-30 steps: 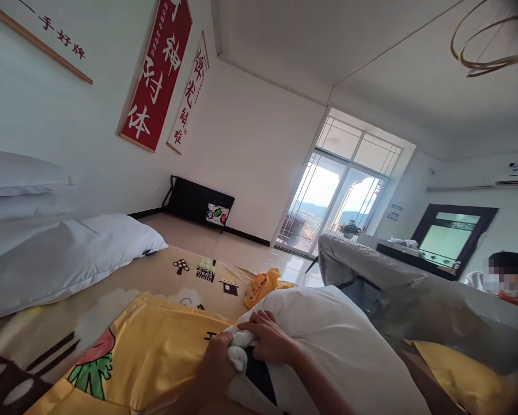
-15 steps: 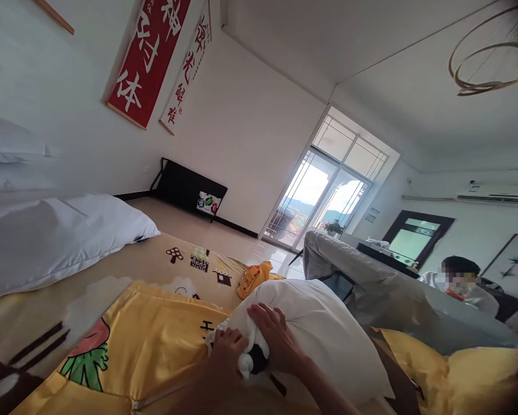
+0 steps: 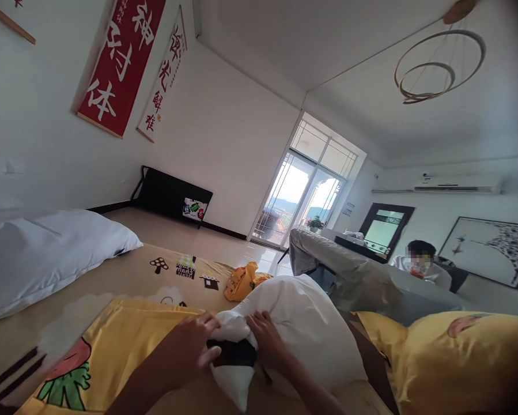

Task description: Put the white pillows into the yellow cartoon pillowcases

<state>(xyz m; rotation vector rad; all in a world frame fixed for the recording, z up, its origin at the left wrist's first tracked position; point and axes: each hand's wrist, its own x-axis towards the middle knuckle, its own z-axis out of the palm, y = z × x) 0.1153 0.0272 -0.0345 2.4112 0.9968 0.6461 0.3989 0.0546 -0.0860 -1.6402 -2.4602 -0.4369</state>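
A bare white pillow is lying along the far left edge of the bed. A yellow pillowcase printed with a strawberry is lying flat at the near edge. The left hand is resting on it, fingers curled and pinching the bunched white fabric at the end of the white pillow. The right hand is gripping the same bunched end from the other side, fingers closed on the fabric beside a dark patch. A crumpled yellow cloth is lying behind this pillow. A yellow-cased pillow is occupying the near right corner. A seated person is visible beyond.
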